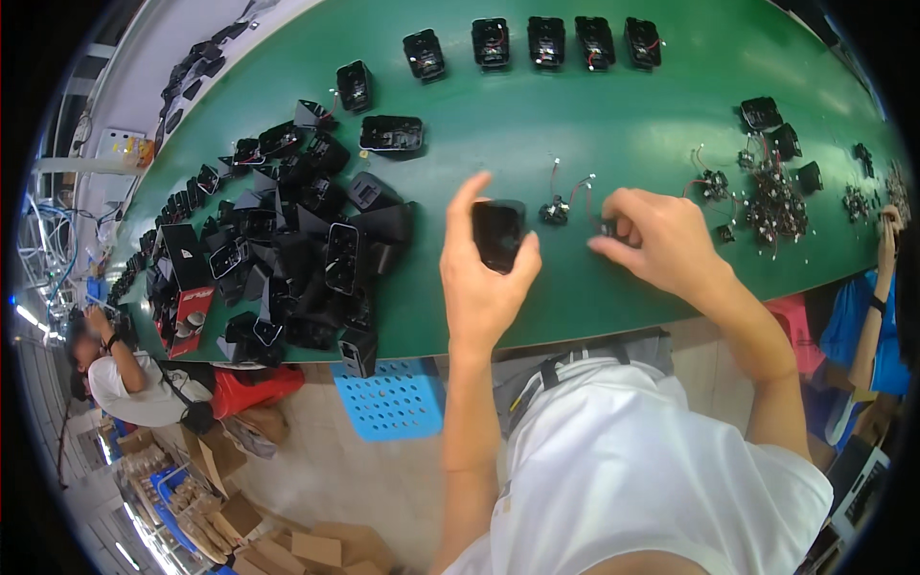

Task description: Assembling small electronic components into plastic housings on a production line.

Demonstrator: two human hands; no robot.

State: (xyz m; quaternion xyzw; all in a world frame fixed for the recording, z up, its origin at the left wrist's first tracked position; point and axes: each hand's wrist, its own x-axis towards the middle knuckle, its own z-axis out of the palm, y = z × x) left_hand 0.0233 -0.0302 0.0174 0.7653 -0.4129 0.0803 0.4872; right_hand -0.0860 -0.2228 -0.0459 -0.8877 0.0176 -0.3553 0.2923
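L hand [482,278] grip clamped on black plastic housing [498,233], held just above green surface [537,125] near front edge. R hand [656,240] fingers pinched on small black part [607,227], beside wired component [555,211]. Pile of housings [287,249] to the left.

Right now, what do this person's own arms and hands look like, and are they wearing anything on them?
Both are bare: the left hand and right hand have no gloves, and no rings, watch or wristband show. The forearms are uncovered all the way up from the lower edge. The only clothing in view is a white short-sleeved shirt, its sleeve ending near the right upper arm.
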